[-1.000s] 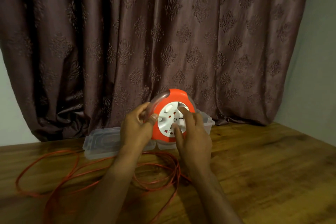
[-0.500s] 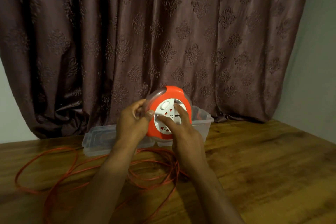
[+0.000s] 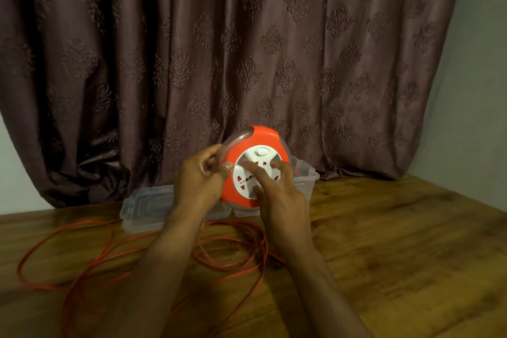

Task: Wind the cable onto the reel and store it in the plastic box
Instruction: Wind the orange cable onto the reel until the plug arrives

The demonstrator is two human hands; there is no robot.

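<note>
A big brown curtain [image 3: 247, 63] hangs behind the wooden bench [image 3: 397, 241]. The orange cable [image 3: 90, 255] lies in loose loops on the bench. A clear plastic box [image 3: 307, 184] sits near the curtain. The orange reel [image 3: 255, 167] is held up in front of the box. The left hand [image 3: 199, 181] pinches its rim. The right hand [image 3: 279, 192] has spread fingers pressing its white face.
</note>
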